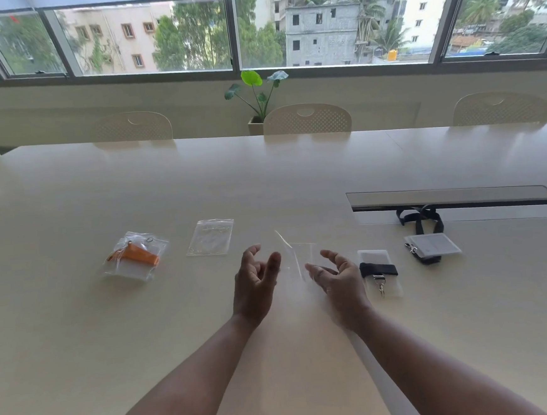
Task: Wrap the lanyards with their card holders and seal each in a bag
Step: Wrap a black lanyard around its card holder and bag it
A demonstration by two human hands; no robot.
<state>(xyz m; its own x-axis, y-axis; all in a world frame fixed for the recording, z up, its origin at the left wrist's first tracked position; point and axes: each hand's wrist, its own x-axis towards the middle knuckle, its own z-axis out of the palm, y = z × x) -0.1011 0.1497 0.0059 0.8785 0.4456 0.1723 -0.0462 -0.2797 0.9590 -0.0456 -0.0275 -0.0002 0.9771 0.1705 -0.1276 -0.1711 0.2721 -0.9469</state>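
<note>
Both hands, left hand (pixel 255 280) and right hand (pixel 336 276), hold a thin, clear plastic bag (pixel 297 258) between loosely curled fingers above the smooth cream table (pixel 78 321). Whether the fingertips pinch it, I cannot tell.

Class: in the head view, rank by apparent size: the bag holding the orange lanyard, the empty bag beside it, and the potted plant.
1. potted plant
2. orange lanyard's bag
3. empty bag
The plant stands much farther off, so apparent size only.

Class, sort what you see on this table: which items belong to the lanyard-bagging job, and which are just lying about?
Job items:
bagged orange lanyard
empty bag
clear bag between both hands
wrapped black lanyard
unwrapped black lanyard with card holder

Lying about:
potted plant
chairs
</note>
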